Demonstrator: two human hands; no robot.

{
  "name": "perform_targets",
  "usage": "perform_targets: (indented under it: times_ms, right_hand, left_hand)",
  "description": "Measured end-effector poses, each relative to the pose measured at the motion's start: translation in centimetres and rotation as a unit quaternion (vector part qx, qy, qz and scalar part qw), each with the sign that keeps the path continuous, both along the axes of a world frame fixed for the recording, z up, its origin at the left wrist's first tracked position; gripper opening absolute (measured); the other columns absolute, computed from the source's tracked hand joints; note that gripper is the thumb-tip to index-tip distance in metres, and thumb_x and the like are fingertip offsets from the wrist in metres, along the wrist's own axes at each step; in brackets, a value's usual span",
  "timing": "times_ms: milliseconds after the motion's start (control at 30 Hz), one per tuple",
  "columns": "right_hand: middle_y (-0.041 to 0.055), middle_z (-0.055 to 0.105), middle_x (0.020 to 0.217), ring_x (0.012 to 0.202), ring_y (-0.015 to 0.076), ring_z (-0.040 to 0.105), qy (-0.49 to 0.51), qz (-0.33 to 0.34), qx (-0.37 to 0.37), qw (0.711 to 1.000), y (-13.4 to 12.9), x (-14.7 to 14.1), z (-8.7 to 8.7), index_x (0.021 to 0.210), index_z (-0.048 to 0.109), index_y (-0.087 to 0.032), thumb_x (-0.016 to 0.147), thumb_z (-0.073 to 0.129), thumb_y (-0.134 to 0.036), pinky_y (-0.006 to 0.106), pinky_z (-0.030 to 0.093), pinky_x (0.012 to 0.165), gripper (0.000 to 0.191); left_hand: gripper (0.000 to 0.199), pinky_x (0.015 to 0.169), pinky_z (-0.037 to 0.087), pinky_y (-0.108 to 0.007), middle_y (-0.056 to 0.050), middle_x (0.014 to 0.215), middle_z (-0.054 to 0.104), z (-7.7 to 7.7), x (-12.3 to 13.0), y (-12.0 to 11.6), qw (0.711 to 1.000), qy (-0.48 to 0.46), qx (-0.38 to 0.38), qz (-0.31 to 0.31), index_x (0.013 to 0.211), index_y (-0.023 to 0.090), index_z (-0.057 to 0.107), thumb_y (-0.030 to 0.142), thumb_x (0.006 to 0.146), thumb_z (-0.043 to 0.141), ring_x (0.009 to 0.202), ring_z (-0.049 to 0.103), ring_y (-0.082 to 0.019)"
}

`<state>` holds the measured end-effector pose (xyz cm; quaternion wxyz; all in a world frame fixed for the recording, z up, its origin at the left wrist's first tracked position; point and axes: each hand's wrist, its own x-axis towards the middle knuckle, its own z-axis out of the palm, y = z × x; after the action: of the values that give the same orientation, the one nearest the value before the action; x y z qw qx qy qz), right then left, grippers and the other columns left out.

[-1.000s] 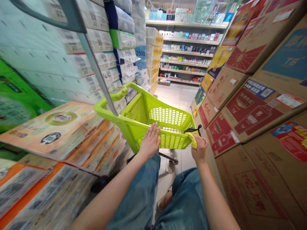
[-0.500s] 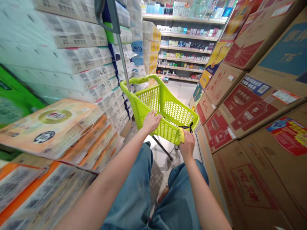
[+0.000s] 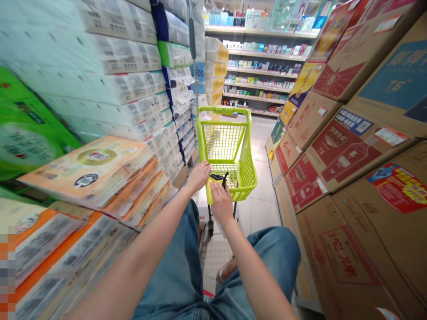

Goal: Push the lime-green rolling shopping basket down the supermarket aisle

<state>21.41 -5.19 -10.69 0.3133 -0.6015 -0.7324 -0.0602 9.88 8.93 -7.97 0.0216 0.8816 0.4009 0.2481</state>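
Note:
A lime-green plastic shopping cart [image 3: 247, 171] with a lattice basket stands upright on the floor before my knees. My left hand [image 3: 199, 174] is closed over its near left corner. Beside it, my right hand [image 3: 220, 201] lies over the near rim, fingers together, closed on a small yellow cloth-like thing [image 3: 209, 192] there. From that thing a black strap [image 3: 224, 180] sticks up at the basket's edge. My right fingers partly cover the yellow thing, so its shape is hidden. The basket floor shows its lattice.
Wrapped paper packs [image 3: 140, 84] are stacked on the left, with orange packs [image 3: 110, 155] nearer me. Cardboard cartons [image 3: 353, 222] wall the right side. Shelves of small boxes [image 3: 263, 66] stand at the back. A thin grey pole [image 3: 195, 84] rises at the cart's left.
The cart has swung round to face straight down the aisle, its near rim moving left. My right hand has moved left, close to my left hand, which has shifted slightly left too.

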Motion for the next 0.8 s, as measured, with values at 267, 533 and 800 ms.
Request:
perform_targets:
  times_ms: [267, 533, 800]
  right_hand:
    - [0.0084, 0.058, 0.143, 0.137, 0.0201, 0.047, -0.061, 0.041, 0.04, 0.997, -5.5, 4.2, -0.9, 0.148, 0.04, -0.018, 0.077, 0.047, -0.006, 0.047, -0.006, 0.124, 0.073]
    - [0.0075, 0.061, 0.139, 0.135, 0.0213, 0.05, -0.046, -0.036, 0.085, 0.995, -8.8, 6.2, -1.4, 0.148, 0.039, -0.02, 0.078, 0.042, -0.006, 0.049, -0.002, 0.124, 0.072]
    - [0.0106, 0.057, 0.141, 0.139, 0.0247, 0.044, 0.037, 0.004, 0.06, 0.997, -8.5, 8.5, -1.9, 0.146, 0.043, -0.017, 0.076, 0.04, -0.007, 0.051, 0.024, 0.12, 0.07]
  left_hand:
    - [0.048, 0.121, 0.028, -0.043, -0.009, 0.15, 0.048, -0.4, -6.4, -0.3, 1.0, -0.013, -0.017, -0.008, 0.142, 0.015, 0.047, 0.022, 0.097, 0.032, 0.144, 0.037, -0.02]
    - [0.052, 0.123, 0.023, -0.043, -0.006, 0.157, 0.038, -1.6, -6.4, -2.6, 0.997, -0.052, -0.048, -0.032, 0.149, 0.019, 0.038, 0.023, 0.097, 0.032, 0.148, 0.029, -0.019]
    - [0.052, 0.123, 0.024, -0.046, -0.009, 0.157, 0.039, -2.6, -4.0, -3.9, 0.986, -0.148, -0.069, -0.022, 0.149, 0.02, 0.036, 0.023, 0.097, 0.032, 0.149, 0.027, -0.02]
